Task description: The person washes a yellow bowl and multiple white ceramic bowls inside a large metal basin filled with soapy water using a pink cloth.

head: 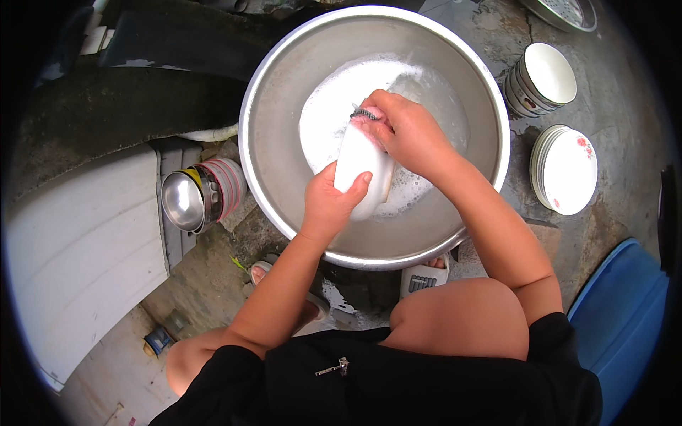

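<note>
A large round metal basin holds soapy water with white foam. Over it, my left hand grips a white bowl tilted on its side, thumb across its outside. My right hand presses a pink cloth or sponge with a dark, light-flecked strip against the bowl's upper rim. The fingertips of my right hand are partly hidden by the bowl and the cloth.
Right of the basin are stacked bowls, stacked floral plates and a metal strainer. Metal and pink-rimmed bowls lie nested at left. A blue plastic object stands lower right.
</note>
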